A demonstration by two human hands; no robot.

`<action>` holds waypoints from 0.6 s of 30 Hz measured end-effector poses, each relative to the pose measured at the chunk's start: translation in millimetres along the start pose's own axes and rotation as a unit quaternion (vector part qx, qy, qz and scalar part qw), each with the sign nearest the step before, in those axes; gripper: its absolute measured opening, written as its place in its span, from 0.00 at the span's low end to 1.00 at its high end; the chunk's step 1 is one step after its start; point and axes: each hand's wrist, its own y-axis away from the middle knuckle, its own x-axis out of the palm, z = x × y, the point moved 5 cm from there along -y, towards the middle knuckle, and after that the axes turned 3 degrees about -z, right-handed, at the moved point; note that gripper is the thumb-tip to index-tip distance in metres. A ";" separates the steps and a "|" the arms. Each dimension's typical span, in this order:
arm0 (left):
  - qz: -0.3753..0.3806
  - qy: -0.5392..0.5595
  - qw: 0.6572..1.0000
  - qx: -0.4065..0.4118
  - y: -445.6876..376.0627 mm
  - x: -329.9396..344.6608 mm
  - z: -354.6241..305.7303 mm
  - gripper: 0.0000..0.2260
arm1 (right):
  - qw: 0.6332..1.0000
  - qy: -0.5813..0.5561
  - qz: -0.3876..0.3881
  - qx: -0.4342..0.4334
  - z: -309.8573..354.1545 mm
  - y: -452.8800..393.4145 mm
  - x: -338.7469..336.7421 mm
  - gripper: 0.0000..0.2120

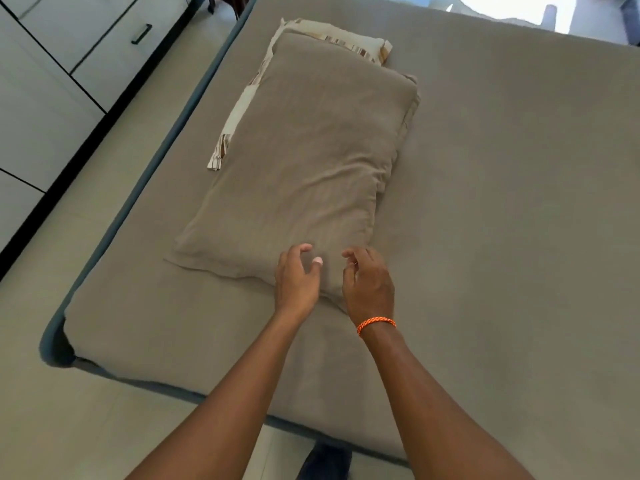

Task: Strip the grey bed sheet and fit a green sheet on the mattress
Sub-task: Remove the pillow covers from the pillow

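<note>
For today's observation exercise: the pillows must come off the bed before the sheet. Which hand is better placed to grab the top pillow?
Roughly even, slightly the left. The left hand hovers over the grey pillow near its middle; the right hand hovers at the pillow's corner.

I am looking down into a bedroom in a home. A wide bed fills most of my view, its mattress covered by a taut grey bed sheet (pixel 502 202), with a grey pillow (pixel 304 161) lying on top of a second, cream striped pillow (pixel 239 109). A blue-grey bed frame (pixel 145 174) edges the mattress. Along the left stands a white wardrobe (pixel 52 81) with black trim and a dark handle (pixel 141 33). The floor (pixel 69 410) is pale tile, and daylight comes in beyond the far side of the bed.
</note>
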 end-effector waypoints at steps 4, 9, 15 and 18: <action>0.019 0.009 1.000 0.007 48.9 -10.5 31.6 0.14 | 0.999 0.020 0.017 -0.020 2.6 58.4 -5.7 0.09; 0.026 -0.009 0.999 0.019 89.4 -49.4 71.5 0.15 | 0.999 0.021 0.029 -0.001 23.1 124.5 18.0 0.09; 0.019 -0.011 1.000 -0.001 81.2 -125.0 147.7 0.15 | 0.996 0.023 0.084 -0.016 93.1 180.5 110.7 0.08; 0.011 -0.024 0.999 -0.027 56.4 -180.6 204.0 0.15 | 0.991 0.030 0.129 -0.024 142.2 204.0 189.1 0.07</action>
